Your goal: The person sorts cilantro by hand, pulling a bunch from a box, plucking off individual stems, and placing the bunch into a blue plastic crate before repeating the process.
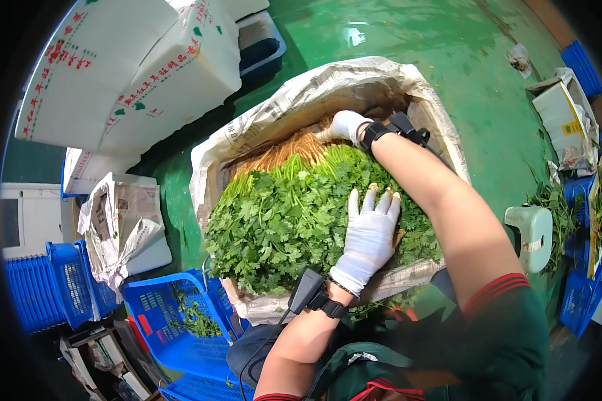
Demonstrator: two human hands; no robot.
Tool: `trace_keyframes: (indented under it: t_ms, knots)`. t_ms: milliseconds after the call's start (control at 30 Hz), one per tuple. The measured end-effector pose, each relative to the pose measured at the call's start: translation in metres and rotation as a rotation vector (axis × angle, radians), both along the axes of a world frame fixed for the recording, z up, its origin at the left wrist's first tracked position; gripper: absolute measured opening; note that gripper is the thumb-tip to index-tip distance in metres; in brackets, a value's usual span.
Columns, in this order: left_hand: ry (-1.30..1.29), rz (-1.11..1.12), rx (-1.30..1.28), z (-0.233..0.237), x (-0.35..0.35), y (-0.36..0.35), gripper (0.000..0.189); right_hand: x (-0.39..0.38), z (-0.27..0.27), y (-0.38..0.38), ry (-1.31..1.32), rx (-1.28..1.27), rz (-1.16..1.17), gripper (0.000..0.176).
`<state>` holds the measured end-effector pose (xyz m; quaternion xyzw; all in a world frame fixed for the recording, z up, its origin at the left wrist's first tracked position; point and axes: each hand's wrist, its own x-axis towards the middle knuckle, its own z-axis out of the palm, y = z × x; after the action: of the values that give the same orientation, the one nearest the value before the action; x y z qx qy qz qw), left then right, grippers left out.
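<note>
A thick layer of bunched coriander (274, 220) fills much of a box lined with newspaper (441, 127), green leaves toward me and pale brown roots (284, 150) toward the far side. My left hand (368, 237), in a white glove, lies flat on the leaves at the right of the pile, fingers spread. Farther up, my gloved right hand (346, 127) is curled at the root end, its fingers closed on coriander stems and roots; its fingertips are partly hidden. Both wrists carry black strapped devices.
White foam boxes (174, 73) with red print are stacked at upper left. Blue crates (174, 321) stand at lower left, one with loose greens. A paper-lined box (127, 220) sits left. At right are a pale green stool (530, 237) and more blue crates (582, 294).
</note>
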<state>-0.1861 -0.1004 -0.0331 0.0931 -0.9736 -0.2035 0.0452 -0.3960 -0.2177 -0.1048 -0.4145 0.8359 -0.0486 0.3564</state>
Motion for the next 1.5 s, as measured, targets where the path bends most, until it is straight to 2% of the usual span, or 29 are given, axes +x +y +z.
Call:
trace_keyframes:
  t_ms: [67,133,167,267,300,333,367,400,433,467,500,533,600,667,733,800,867,900,933,1000,1067,1100,1267,1300,1367,1400,1433,1467,1500]
  knots:
    - [-0.044,-0.015,0.018,0.002,0.0,-0.002,0.06,0.017,-0.008,-0.02,0.147,0.183,0.089,0.07]
    - [-0.034,-0.025,0.003,-0.001,0.002,-0.003,0.062,0.015,-0.023,-0.022,0.215,0.237,0.025,0.067]
    - [-0.031,-0.01,0.006,-0.002,0.004,-0.004,0.062,0.009,-0.02,-0.008,0.063,0.037,-0.035,0.06]
    - [0.008,-0.046,0.016,0.005,0.007,-0.007,0.061,-0.003,-0.016,-0.01,0.075,0.079,0.055,0.044]
    - [0.033,-0.077,0.052,0.009,0.009,-0.008,0.06,-0.009,-0.016,-0.006,0.082,0.004,0.123,0.037]
    - [0.057,-0.11,0.089,0.016,0.012,-0.01,0.058,-0.023,-0.037,-0.004,-0.222,-0.099,-0.275,0.026]
    - [0.191,-0.075,0.158,0.026,0.014,-0.01,0.047,-0.022,-0.018,0.004,-0.368,-0.155,-0.421,0.02]
    - [0.199,-0.07,0.161,0.034,0.017,-0.014,0.047,-0.021,0.003,0.015,-0.514,-0.211,-0.567,0.015]
    - [0.334,-0.046,0.3,0.042,0.019,-0.021,0.039,-0.019,0.016,0.03,-0.431,-0.476,-0.473,0.009]
    - [0.47,-0.022,0.439,0.048,0.02,-0.027,0.031,-0.023,0.019,0.034,-0.549,-0.506,-0.581,0.01]
    - [0.667,0.114,0.612,0.054,0.017,-0.034,0.017,-0.028,0.022,0.042,-0.588,-0.574,-0.6,0.01]
    - [0.659,0.303,0.69,0.061,0.019,-0.039,0.012,-0.025,0.039,0.051,-0.626,-0.641,-0.618,0.011]
    - [0.616,0.626,1.045,0.067,0.016,-0.057,0.016,-0.024,0.065,0.063,-0.705,-0.6,-0.677,0.014]
    - [0.581,0.742,0.957,0.051,0.007,-0.08,0.024,-0.031,0.066,0.066,-0.707,-0.566,-0.633,0.012]
    - [0.473,0.846,0.852,0.032,-0.006,-0.095,0.032,-0.023,0.075,0.065,-0.727,-0.654,-0.637,0.012]
    - [0.387,0.877,0.814,0.03,-0.029,-0.106,0.035,-0.026,0.073,0.062,-0.642,-0.53,-0.517,0.014]
    - [0.286,0.877,0.741,0.013,-0.056,-0.125,0.042,-0.023,0.063,0.062,-0.689,-0.686,-0.434,0.01]
    - [0.186,0.942,0.666,0.008,-0.072,-0.13,0.035,-0.023,0.056,0.059,-0.706,-0.708,-0.465,0.01]
    - [-0.018,0.614,0.322,0.001,-0.076,-0.139,0.043,-0.025,0.048,0.056,-0.725,-0.733,-0.491,0.009]
    - [-0.154,0.729,0.396,-0.027,-0.099,-0.149,0.055,-0.029,0.048,0.056,-0.753,-0.648,-0.491,0.01]
    - [-0.372,0.533,0.448,-0.02,-0.103,-0.155,0.065,-0.023,0.056,0.059,-0.734,-0.665,-0.519,0.008]
    - [-0.352,0.529,0.43,-0.025,-0.106,-0.157,0.065,-0.023,0.053,0.058,-0.72,-0.644,-0.543,0.008]
    - [-0.437,0.517,0.429,-0.073,-0.119,-0.152,0.049,-0.017,0.063,0.053,-0.659,-0.501,-0.556,0.01]
    - [-0.393,0.463,0.415,-0.088,-0.116,-0.156,0.047,-0.017,0.05,0.05,-0.621,-0.57,-0.514,0.01]
    - [-0.371,0.367,0.347,-0.086,-0.111,-0.16,0.042,-0.006,0.085,0.052,-0.476,-0.356,-0.443,0.015]
    - [-0.389,0.334,0.297,-0.074,-0.11,-0.156,0.039,-0.01,0.064,0.049,-0.434,-0.532,-0.376,0.018]
    - [-0.394,0.296,0.311,-0.088,-0.113,-0.162,0.039,-0.009,0.056,0.043,-0.341,-0.489,-0.372,0.02]
    - [-0.398,0.264,0.326,-0.102,-0.117,-0.168,0.039,-0.022,0.022,0.032,-0.133,-0.522,-0.226,0.02]
    - [-0.365,0.403,0.507,-0.095,-0.113,-0.165,0.038,-0.022,0.031,0.033,-0.183,-0.449,-0.288,0.02]
